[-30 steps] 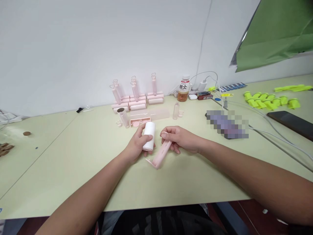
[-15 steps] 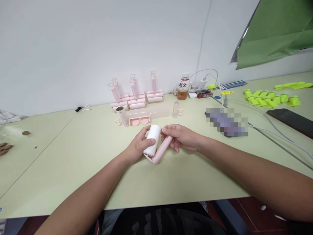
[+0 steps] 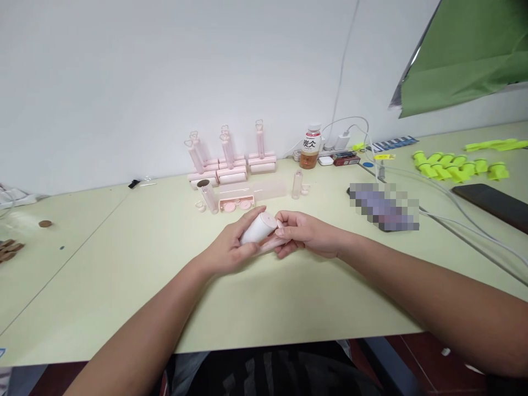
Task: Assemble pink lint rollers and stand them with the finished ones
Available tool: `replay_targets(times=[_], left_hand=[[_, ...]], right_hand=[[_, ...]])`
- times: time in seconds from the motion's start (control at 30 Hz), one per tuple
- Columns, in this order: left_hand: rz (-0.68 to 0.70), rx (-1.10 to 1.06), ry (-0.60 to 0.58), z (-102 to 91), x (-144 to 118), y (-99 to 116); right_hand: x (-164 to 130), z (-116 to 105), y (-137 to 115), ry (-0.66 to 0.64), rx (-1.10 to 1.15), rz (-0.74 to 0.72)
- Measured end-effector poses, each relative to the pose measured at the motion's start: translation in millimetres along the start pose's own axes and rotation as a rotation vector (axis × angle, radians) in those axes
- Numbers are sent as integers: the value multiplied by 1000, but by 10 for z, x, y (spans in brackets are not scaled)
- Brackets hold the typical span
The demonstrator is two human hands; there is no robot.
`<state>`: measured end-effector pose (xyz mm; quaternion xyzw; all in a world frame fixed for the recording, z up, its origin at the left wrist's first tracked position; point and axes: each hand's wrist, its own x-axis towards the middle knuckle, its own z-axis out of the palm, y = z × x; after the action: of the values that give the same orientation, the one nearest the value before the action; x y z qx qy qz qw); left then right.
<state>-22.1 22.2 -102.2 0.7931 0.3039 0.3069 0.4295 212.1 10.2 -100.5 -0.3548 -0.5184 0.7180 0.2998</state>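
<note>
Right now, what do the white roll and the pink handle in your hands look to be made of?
The white roll looks like matte paper wound into a cylinder, with a pink end cap, probably plastic. The pink handle looks like smooth moulded plastic with a faint sheen; most of it is hidden between the left hand and right hand.

Bare forearms, no sleeves

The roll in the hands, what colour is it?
White roll, with a pink end cap; head view.

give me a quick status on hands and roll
Left hand gripping white roll. Right hand on pink holder beneath it. Nothing between them.
</note>
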Motion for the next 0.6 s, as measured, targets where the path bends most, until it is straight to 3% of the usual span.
replay_targets(times=[0.43,0.6], left_hand=[[182,232,-76,-22,-2,-15],[138,313,-49,14,2,68]], right_hand=[[21,64,42,-14,-162,-49],[-18,117,24,22,-361,-108]])
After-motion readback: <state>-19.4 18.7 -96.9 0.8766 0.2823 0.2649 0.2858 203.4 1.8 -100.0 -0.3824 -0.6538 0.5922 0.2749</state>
